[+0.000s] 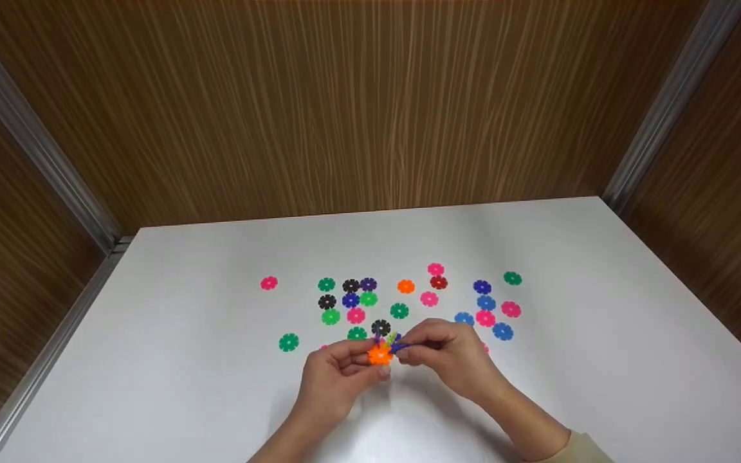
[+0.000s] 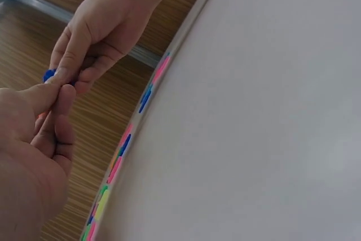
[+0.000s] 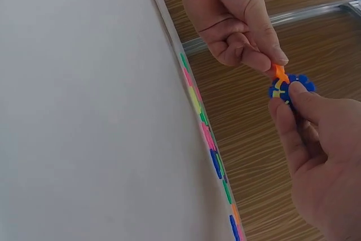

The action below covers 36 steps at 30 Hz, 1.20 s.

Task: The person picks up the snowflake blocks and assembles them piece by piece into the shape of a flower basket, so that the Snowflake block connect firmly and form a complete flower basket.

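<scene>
Left grip: we see the left hand pinching an orange disc between thumb and fingers; narrow gap, filled by the disc.
Right grip: the right hand pinches a blue disc, thumb on its face, fingertips behind.
Workpiece: between the two hands, held off the table. The orange disc touches the blue part; a yellow-green piece shows right at the joint. How the slots seat we can't tell, fingers cover it.
Purple piece: we see a thin purple piece by the left fingertips; can't tell if it's attached.
Just beyond hands: black disc, with a green disc near it.
Left cluster: green, black, purple, blue and pink discs lying flat, several close together.
Middle: loose orange disc, red disc, pinks around.
Right cluster: blues and pinks, plus a far green disc on its own.
Outliers left: pink disc, lower green one.
Surround: wood-grain panels, metal rails; light sleeve on the right arm.
</scene>
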Each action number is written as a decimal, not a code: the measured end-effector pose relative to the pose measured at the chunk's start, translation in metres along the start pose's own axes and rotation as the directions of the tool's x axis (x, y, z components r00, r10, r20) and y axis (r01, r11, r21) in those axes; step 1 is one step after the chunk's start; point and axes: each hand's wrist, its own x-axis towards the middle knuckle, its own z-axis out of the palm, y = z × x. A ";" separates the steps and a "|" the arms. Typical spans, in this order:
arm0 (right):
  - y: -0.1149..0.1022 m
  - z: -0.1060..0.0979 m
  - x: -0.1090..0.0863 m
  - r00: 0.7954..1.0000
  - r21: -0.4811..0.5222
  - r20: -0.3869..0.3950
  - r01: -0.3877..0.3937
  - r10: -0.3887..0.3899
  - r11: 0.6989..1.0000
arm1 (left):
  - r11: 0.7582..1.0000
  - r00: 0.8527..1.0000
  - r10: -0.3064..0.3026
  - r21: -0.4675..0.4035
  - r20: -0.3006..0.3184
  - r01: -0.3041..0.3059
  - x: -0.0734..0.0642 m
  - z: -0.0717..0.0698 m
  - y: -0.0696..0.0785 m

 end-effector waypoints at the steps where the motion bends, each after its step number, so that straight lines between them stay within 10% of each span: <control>1: 0.000 0.000 0.000 1.000 -0.004 0.000 0.005 -0.005 1.000 | 1.000 1.000 0.010 0.002 -0.003 -0.010 0.000 0.000 0.000; 14: -0.004 -0.004 -0.001 0.998 -0.028 0.045 -0.034 0.036 0.999 | 0.999 1.000 -0.017 -0.051 0.002 0.017 -0.003 0.005 0.003; 25: 0.027 -0.020 0.023 0.987 -0.308 -0.002 -0.154 0.162 0.939 | 0.998 0.976 -0.062 -0.034 -0.209 0.056 0.007 -0.005 0.003; 36: 0.036 -0.008 0.035 0.985 -0.462 0.135 -0.034 0.109 0.886 | 0.998 0.981 -0.028 -0.052 -0.191 0.018 0.006 -0.005 0.001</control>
